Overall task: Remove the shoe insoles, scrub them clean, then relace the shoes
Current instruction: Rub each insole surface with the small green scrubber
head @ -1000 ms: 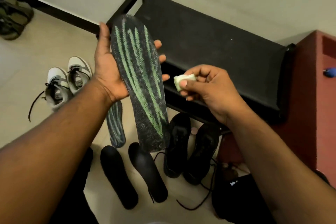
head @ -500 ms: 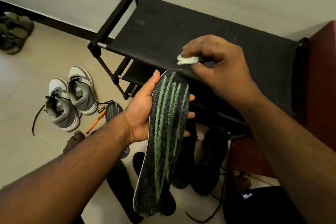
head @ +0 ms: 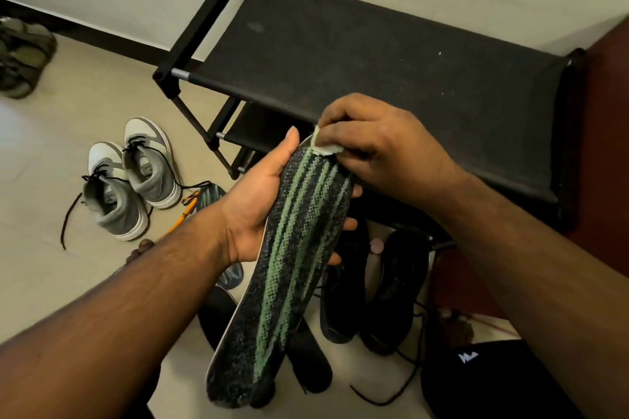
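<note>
1. Green-striped black insole (head: pixel 292 258) lies in the left hand (head: pixel 253 211), grip curled around its middle, above the floor (head: pixel 68 133).
2. Right hand (head: pixel 377 143) pinches a pale wipe (head: pixel 323 149) against the insole's upper end.
3. Black shoes (head: pixel 374 286) rest underneath.

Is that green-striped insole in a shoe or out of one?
Out. The left hand holds the green-striped insole up in the air, its whole length bare, while the right hand presses a pale wipe on its top end.
</note>
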`<state>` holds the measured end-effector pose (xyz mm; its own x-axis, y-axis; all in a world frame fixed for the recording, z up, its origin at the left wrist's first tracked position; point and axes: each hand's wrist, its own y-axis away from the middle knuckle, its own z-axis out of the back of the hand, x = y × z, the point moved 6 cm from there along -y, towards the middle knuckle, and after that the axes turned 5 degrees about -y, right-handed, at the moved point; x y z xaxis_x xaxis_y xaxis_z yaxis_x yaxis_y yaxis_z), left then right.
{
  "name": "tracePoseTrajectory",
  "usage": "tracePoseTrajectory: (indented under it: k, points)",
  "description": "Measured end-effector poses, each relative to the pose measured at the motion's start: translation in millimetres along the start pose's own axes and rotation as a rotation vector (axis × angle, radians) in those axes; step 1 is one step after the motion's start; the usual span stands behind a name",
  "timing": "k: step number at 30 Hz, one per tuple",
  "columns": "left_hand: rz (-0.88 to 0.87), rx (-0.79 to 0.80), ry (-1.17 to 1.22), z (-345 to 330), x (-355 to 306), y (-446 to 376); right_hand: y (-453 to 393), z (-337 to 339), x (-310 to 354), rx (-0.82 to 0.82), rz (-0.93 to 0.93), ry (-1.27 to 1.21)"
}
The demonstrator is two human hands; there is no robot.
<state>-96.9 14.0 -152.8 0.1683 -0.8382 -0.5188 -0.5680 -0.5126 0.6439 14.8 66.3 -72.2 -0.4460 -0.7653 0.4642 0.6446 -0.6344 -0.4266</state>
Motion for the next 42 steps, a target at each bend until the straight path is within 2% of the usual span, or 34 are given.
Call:
tracePoseTrajectory:
  k: [5, 9, 12, 17, 22, 27, 29, 33, 37, 39, 42]
  points:
    - [0.004, -0.117, -0.088, 12, -9, 6, 8, 4, -24, 0.012, -0.132, -0.001]
    - [0.024, -0.172, -0.132, 14, -6, 7, -3, 7, -10, -0.067, -0.089, -0.041]
    - [0.043, -0.169, -0.125, 9, -2, 7, -4, -5, -2, -0.024, -0.042, -0.023]
    - [0.015, -0.195, -0.099, 8, -8, 7, 7, -5, -20, -0.006, -0.146, 0.012]
    - [-0.035, -0.229, -0.055, 15, -18, 9, 9, -11, -29, 0.149, -0.217, -0.045]
    - [-0.008, -0.216, -0.075, 12, -14, 7, 5, 4, -34, -0.062, -0.257, -0.069]
    - [-0.001, -0.201, -0.076, 9, -12, 7, 4, 2, -32, -0.070, -0.263, -0.060]
    - [-0.057, -0.225, -0.054, 13, -17, 5, 6, -9, -33, 0.038, -0.297, -0.070]
    - [-0.072, -0.249, -0.051, 19, -22, 6, 10, -20, -35, 0.262, -0.337, -0.151]
    - [-0.081, -0.251, -0.050, 19, -22, 6, 9, -12, -37, 0.198, -0.358, -0.222]
    - [-0.098, -0.236, -0.070, 15, -21, 7, 6, 2, -40, -0.007, -0.365, -0.213]
